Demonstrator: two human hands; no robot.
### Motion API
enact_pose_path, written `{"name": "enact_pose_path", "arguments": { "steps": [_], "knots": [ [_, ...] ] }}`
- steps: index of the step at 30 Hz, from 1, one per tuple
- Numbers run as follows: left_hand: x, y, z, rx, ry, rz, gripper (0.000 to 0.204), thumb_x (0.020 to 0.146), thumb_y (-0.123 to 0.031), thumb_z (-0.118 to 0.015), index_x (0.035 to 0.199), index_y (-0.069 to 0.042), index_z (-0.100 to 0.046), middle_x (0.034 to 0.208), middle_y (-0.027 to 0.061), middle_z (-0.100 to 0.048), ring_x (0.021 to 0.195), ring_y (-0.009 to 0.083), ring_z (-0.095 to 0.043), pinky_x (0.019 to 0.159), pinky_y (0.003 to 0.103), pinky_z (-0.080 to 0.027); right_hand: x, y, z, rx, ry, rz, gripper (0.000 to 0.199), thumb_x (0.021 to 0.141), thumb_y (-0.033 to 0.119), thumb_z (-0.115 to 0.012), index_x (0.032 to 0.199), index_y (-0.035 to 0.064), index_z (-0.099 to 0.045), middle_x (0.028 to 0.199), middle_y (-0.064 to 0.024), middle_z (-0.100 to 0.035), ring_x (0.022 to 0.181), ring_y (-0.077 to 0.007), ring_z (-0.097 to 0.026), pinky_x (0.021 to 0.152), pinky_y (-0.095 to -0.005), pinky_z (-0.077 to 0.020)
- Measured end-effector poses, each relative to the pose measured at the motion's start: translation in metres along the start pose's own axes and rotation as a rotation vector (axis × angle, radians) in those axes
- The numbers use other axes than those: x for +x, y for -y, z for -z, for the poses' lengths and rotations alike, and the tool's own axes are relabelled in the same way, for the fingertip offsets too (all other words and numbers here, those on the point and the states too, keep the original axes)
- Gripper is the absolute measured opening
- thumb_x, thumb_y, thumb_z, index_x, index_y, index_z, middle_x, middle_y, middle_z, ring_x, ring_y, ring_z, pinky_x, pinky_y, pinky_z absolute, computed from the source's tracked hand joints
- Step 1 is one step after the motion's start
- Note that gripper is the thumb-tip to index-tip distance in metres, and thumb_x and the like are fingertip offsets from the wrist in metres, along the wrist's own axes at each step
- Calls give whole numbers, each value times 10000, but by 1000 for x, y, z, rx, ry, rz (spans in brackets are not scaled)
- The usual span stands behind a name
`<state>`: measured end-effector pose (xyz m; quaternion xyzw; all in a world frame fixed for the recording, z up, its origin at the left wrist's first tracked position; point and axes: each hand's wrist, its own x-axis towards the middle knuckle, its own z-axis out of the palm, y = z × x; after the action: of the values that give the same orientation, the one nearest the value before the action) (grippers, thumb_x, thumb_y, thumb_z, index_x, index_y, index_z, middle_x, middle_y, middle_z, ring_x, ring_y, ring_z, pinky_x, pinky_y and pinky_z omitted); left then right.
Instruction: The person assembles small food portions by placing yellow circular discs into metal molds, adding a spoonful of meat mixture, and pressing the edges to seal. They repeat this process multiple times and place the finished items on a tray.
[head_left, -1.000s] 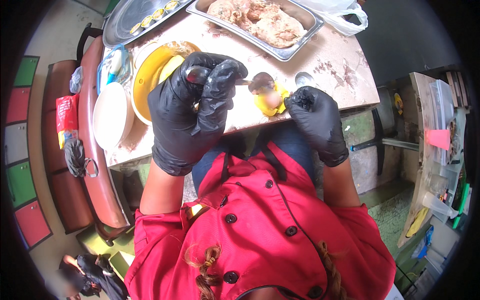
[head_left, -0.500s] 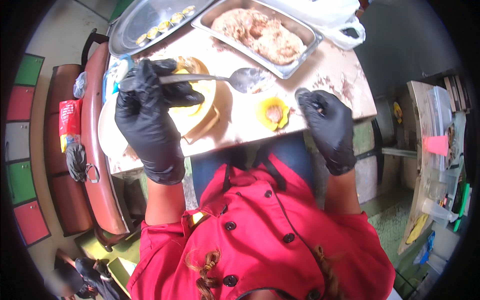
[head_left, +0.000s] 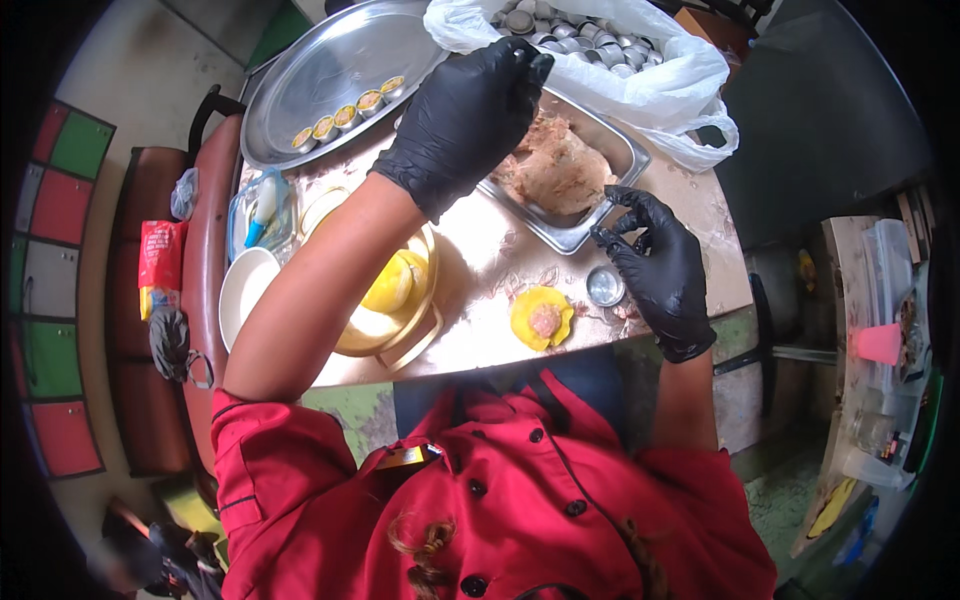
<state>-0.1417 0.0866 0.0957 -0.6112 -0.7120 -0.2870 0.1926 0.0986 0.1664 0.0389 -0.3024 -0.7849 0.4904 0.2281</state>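
The left hand (head_left: 465, 115), in a black glove, reached toward twelve o'clock over the rectangular steel pan of minced filling (head_left: 560, 170), its fingers bunched and curled downward; whether they pinched a spoon handle or anything else could not be told from this angle. The right hand (head_left: 660, 265), also gloved, hovered at the pan's three o'clock corner with fingers half curled and spread, holding nothing. The yellow wrapper (head_left: 542, 318) with a dab of filling at its centre lay flat on the bench (head_left: 480, 270) at about six o'clock from the pan, just beside a small empty metal cup (head_left: 605, 286) (the right hand sat directly above that cup). A yellow bowl (head_left: 395, 300) of stacked wrappers stood at nine o'clock from the filled wrapper, partly under the left forearm. Farther off, a round steel tray (head_left: 330, 75) carried a short row of filled cups (head_left: 345, 115), and a white plastic bag (head_left: 610, 60) held many more empty ones. To do this portioning well, a modest, even scoop seemed wise, placed dead centre so the wrapper's edge stayed clean for gathering.
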Motion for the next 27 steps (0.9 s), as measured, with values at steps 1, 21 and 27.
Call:
{"name": "enact_pose_path", "arguments": {
  "steps": [1,21,27],
  "knots": [
    [2,3,-4,44,78,19,256,892,-38,-647,1148,-32,-664,972,130,-731,809,282,-723,709,338,-583,1,-5,-1,-13,-11,44,456,816,62,-783,1253,51,-653,975,-80,-691,857,-126,-627,724,-296,-502],
    [-6,33,18,-1064,19,751,287,968,-32,-553,1230,83,-581,1001,161,-702,847,233,-725,794,317,-615,21,-6,30,7,-210,157,206,881,51,-738,1085,34,-720,951,-29,-682,814,-82,-598,683,-267,-461],
    [-43,-10,48,-986,-334,534,285,1040,-213,-562,1056,51,-668,832,165,-724,748,247,-742,687,335,-612,18,20,3,178,-174,195,242,876,114,-773,1087,13,-710,1025,-36,-684,869,-98,-597,737,-252,-491]
  ]
}}
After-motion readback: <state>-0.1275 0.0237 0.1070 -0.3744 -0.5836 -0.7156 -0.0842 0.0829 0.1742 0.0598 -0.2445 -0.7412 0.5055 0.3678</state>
